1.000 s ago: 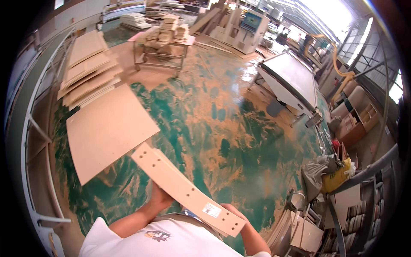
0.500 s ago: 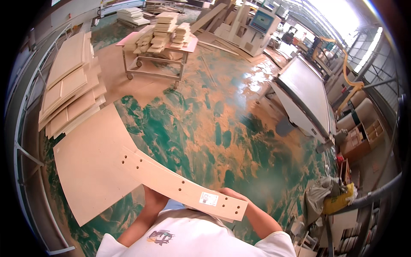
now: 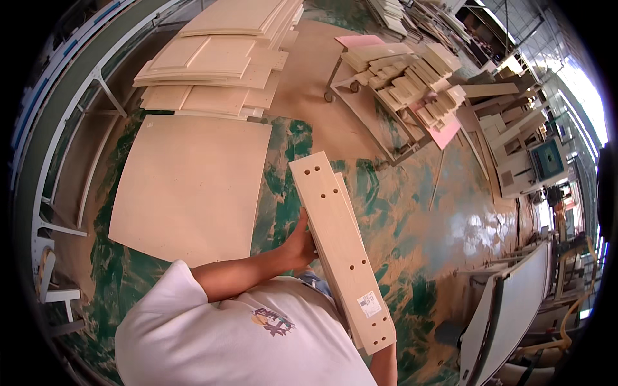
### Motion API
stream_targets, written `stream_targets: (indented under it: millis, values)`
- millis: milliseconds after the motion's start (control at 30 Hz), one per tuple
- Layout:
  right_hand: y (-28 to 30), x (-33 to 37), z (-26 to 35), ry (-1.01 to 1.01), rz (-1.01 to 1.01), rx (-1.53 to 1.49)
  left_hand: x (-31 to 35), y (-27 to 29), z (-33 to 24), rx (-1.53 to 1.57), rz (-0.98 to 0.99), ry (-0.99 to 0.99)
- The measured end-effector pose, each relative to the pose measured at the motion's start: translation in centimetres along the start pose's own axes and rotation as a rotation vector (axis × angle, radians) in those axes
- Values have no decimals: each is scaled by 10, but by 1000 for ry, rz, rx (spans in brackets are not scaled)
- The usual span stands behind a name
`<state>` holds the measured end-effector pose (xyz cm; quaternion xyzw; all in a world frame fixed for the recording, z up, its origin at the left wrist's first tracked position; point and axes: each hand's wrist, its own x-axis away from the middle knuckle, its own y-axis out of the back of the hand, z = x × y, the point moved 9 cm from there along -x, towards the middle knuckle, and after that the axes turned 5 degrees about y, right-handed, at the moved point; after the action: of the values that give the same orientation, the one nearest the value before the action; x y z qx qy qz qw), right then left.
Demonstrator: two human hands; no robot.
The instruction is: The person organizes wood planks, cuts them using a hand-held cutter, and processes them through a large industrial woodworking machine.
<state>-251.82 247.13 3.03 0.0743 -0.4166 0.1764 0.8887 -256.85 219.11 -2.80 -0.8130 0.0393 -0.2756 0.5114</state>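
- Drilled planks (image 3: pixel 339 238), pale wood, layered; held aslant before the white shirt (image 3: pixel 225 328), over the green, dust-streaked floor (image 3: pixel 415 299); paired holes along the upper face; white label (image 3: pixel 369 304) toward the low end.
- Left hand (image 3: pixel 300 248) at the planks' left edge, near mid-length; grip closed on that edge, thumb up the side, fingers mostly out of sight.
- Right forearm (image 3: pixel 385 368) rises to the planks' low end; right hand hidden there; cannot tell how far its grip is closed.
- Large pale panel (image 3: pixel 193 183) left of the planks, apart from them.
- Panel stack (image 3: pixel 212 55) beyond that panel's far edge; layers uneven.
- Wheeled trolley (image 3: pixel 445 133); wood strips (image 3: pixel 405 74) heaped between its pink ends.
- Cabinet with screen (image 3: pixel 547 159), right of the trolley.
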Motion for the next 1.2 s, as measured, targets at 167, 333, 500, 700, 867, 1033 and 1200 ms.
stream_targets:
  millis: [167, 333, 500, 700, 867, 1033, 1200]
  values:
    - [30, -108, 159, -22, 61, -39, -135, -14, -119, 14, -35, -82]
    - [35, -209, 312, 113, 39, 97, -239, -45, -255, -13, -55, -121]
    - [16, -317, 401, 115, -2, 27, -341, -47, -377, -71, -85, -62]
    - [-9, -422, 487, 85, -157, -175, -462, -58, -517, -155, -101, 127]
    - [-25, -497, 561, 90, -264, -324, -553, -63, -616, -207, -78, 173]
    - [-37, -574, 609, 96, -366, -465, -658, -97, -705, -232, 59, 87]
    - [-39, -644, 674, 95, -451, -569, -753, -125, -780, -276, 117, 129]
